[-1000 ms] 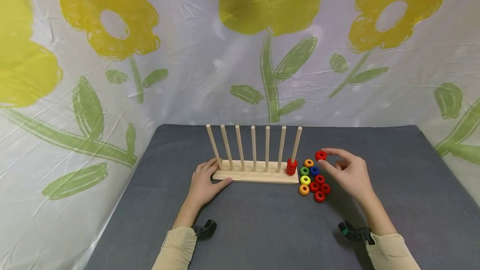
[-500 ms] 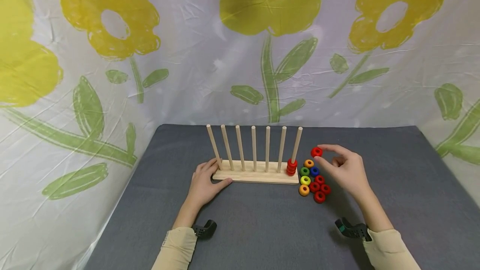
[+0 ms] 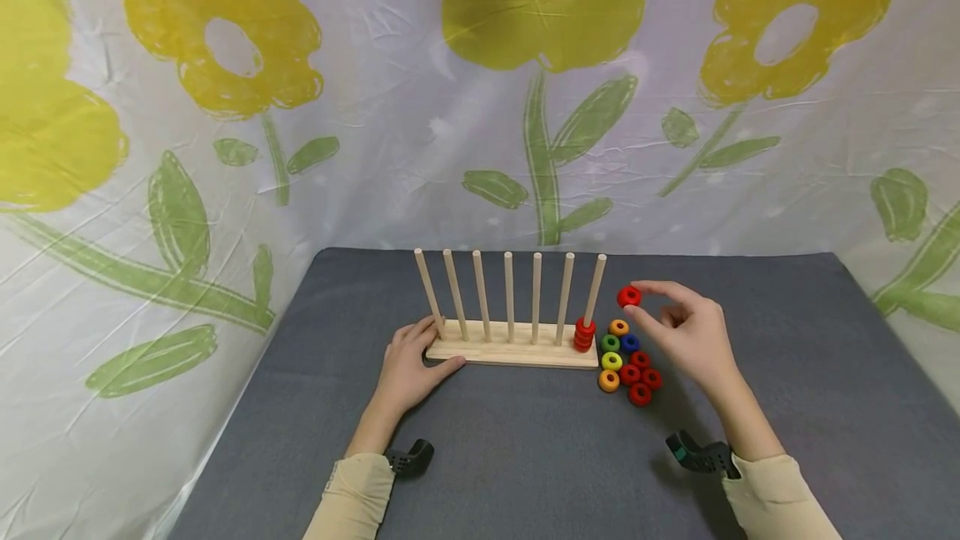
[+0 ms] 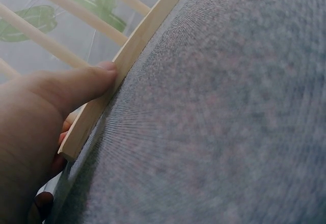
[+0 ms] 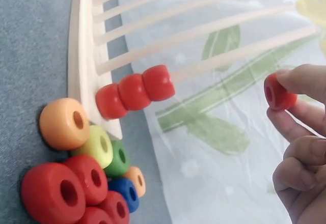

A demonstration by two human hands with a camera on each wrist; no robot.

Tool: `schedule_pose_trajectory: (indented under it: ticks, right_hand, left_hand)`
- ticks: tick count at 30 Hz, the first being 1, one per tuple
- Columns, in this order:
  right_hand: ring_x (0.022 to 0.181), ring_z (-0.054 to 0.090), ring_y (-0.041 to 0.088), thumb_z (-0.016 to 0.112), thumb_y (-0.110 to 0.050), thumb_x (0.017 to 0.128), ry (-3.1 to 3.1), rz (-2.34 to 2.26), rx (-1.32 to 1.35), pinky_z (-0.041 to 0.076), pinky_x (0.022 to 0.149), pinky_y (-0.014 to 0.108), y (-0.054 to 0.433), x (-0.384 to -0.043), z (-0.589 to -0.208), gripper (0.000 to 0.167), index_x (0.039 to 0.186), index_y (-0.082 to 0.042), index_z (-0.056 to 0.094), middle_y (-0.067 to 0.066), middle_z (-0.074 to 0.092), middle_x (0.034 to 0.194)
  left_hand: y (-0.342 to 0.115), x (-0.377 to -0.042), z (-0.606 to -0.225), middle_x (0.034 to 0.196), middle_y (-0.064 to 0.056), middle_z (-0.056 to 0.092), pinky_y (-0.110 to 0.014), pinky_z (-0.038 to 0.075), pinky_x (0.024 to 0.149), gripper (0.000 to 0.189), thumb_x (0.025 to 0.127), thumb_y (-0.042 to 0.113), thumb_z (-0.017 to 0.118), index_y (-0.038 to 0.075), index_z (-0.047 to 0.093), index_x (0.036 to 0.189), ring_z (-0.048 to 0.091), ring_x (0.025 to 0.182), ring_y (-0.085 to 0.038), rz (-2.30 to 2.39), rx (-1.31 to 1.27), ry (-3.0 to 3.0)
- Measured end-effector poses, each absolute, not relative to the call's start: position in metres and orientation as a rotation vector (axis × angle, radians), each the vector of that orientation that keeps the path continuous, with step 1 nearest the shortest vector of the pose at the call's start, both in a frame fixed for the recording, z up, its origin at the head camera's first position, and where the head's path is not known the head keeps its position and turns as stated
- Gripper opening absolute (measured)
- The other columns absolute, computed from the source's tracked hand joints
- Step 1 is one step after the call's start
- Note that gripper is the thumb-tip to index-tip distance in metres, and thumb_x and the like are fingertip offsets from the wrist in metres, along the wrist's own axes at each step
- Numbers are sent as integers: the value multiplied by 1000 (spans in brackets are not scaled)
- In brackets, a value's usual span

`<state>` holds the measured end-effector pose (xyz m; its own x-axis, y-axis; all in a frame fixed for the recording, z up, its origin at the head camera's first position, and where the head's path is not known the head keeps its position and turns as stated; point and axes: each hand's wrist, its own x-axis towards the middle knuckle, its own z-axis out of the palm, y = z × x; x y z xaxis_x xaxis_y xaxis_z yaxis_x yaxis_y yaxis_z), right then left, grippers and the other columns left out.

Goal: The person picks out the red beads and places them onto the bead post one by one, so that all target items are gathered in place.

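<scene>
A wooden peg board [image 3: 495,351] with several upright pegs stands on the dark cloth. My left hand [image 3: 407,369] grips its left end, the thumb along the front edge; the left wrist view shows the thumb [image 4: 97,79] against the wood. Three red beads [image 5: 135,92] are stacked on the rightmost peg [image 3: 595,290]. Between thumb and forefinger my right hand [image 3: 690,336] pinches another red bead [image 3: 629,297], held up to the right of that peg. In the right wrist view this bead [image 5: 279,91] is apart from the peg, its hole visible.
Loose beads lie in a cluster right of the board: several red [image 3: 640,394], a blue [image 3: 630,343], a green [image 3: 611,343], a yellow [image 3: 612,361] and two orange ones [image 3: 609,381]. A flowered cloth backdrop [image 3: 420,148] hangs behind the table [image 3: 525,448].
My right hand has moved left and slightly upward with the red bead, bringing it nearer the rightmost peg. The left hand stays on the board.
</scene>
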<state>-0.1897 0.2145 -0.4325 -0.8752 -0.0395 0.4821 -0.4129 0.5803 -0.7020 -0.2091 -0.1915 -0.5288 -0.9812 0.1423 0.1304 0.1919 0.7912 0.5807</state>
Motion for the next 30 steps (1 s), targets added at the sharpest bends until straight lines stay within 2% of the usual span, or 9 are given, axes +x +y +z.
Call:
schedule_pose_trajectory:
  ticks: [23, 30]
  right_hand:
    - [41, 25, 8, 85, -10, 92, -2341, 1228, 375, 24, 41, 28, 204, -191, -410, 30, 121, -15, 80, -3, 33, 49]
    - [42, 24, 2, 86, -7, 90, -2319, 1229, 396, 24, 41, 27, 201, -191, -405, 35, 123, -15, 80, -3, 33, 50]
  left_hand:
    - [-191, -209, -530, 166, -12, 45, -68, 28, 118, 77, 92, 50, 82, 12, 57, 155, 36, 152, -41, -939, -270, -2891]
    - [-191, -210, -531, 166, -12, 45, -68, 28, 118, 78, 92, 50, 81, 13, 56, 156, 36, 152, -41, -945, -280, -2891]
